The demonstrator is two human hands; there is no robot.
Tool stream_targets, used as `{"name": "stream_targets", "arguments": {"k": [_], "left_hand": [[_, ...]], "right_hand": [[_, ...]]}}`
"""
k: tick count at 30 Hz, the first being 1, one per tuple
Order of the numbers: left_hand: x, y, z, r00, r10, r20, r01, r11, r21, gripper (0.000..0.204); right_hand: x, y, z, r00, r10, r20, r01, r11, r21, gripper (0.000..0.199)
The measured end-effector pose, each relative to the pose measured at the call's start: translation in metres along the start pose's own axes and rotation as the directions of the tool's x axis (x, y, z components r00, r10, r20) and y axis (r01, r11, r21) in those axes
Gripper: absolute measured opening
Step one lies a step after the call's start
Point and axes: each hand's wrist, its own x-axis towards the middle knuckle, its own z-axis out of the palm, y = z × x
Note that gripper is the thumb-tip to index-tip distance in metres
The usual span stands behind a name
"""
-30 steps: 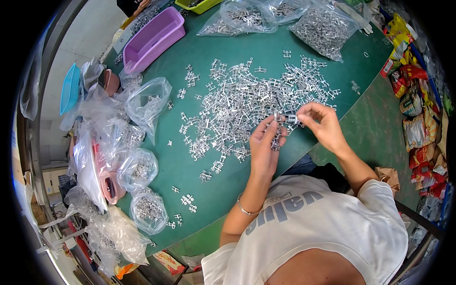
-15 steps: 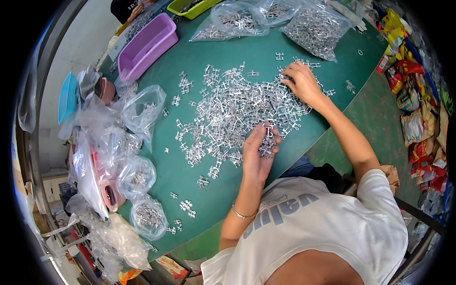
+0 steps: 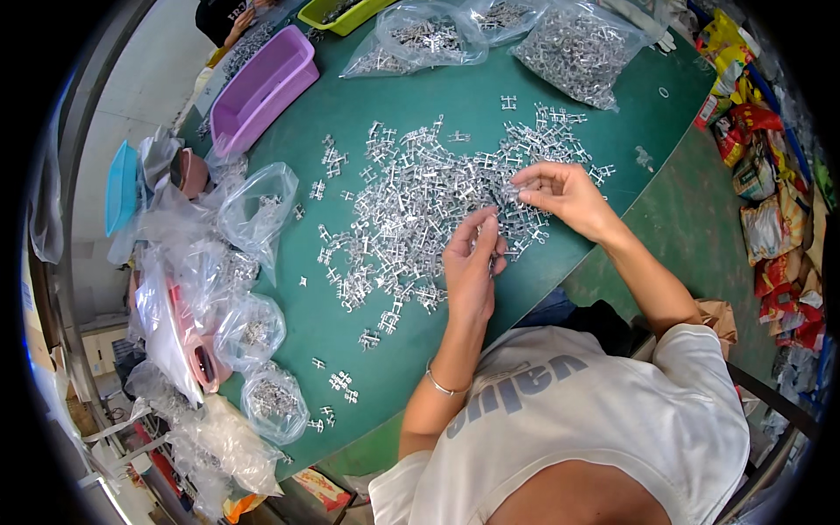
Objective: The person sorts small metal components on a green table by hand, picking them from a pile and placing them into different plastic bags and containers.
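A wide heap of small silver H-shaped metal parts (image 3: 411,192) is spread over the green table. My left hand (image 3: 471,262) is at the near edge of the heap, palm turned inward, its fingers curled round several of these parts; the fingers and thumb mostly hide them. To its right, my right hand (image 3: 567,198) hovers over the right side of the heap. Its thumb and fingertips come together on what looks like one small metal part, hard to tell from the heap behind it. The two hands are close but apart.
Clear bags of metal parts (image 3: 573,57) lie along the far edge, near a purple bin (image 3: 262,87) and a green bin (image 3: 346,16). More plastic bags (image 3: 254,328) crowd the left edge beside a blue basin (image 3: 122,188). Another person's hand (image 3: 239,28) shows at far left.
My right hand has drawn back from the far right of the heap toward my left hand. My left hand has risen slightly and turned, with its fingers more closed over the parts.
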Motion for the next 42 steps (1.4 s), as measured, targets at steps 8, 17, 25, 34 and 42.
{"name": "stream_targets", "arguments": {"k": [8, 17, 25, 34, 42], "left_hand": [[0.011, 0.013, 0.003, 0.988, 0.135, 0.076, -0.154, 0.905, 0.396, 0.016], [0.001, -0.004, 0.007, 0.939, 0.343, 0.013, -0.321, 0.866, 0.384, 0.012], [-0.001, 0.004, 0.0, 0.995, -0.033, 0.093, 0.041, 0.995, -0.093, 0.014], [-0.009, 0.005, 0.002, 0.997, -0.028, 0.076, 0.03, 0.999, -0.035, 0.016], [-0.018, 0.003, 0.012, 0.994, 0.103, 0.021, -0.105, 0.987, 0.122, 0.02]], "right_hand": [[-0.01, 0.005, 0.006, 0.986, -0.168, 0.022, 0.169, 0.985, -0.028, 0.012], [-0.015, 0.005, 0.007, 0.987, 0.158, 0.034, -0.149, 0.809, 0.569, 0.016], [-0.018, -0.008, 0.007, 0.985, -0.17, 0.027, 0.162, 0.969, 0.187, 0.02], [-0.025, -0.008, 0.02, 0.902, -0.425, -0.081, 0.384, 0.872, -0.304, 0.011], [-0.026, -0.018, 0.016, 0.906, -0.422, -0.036, 0.391, 0.867, -0.31, 0.007]]}}
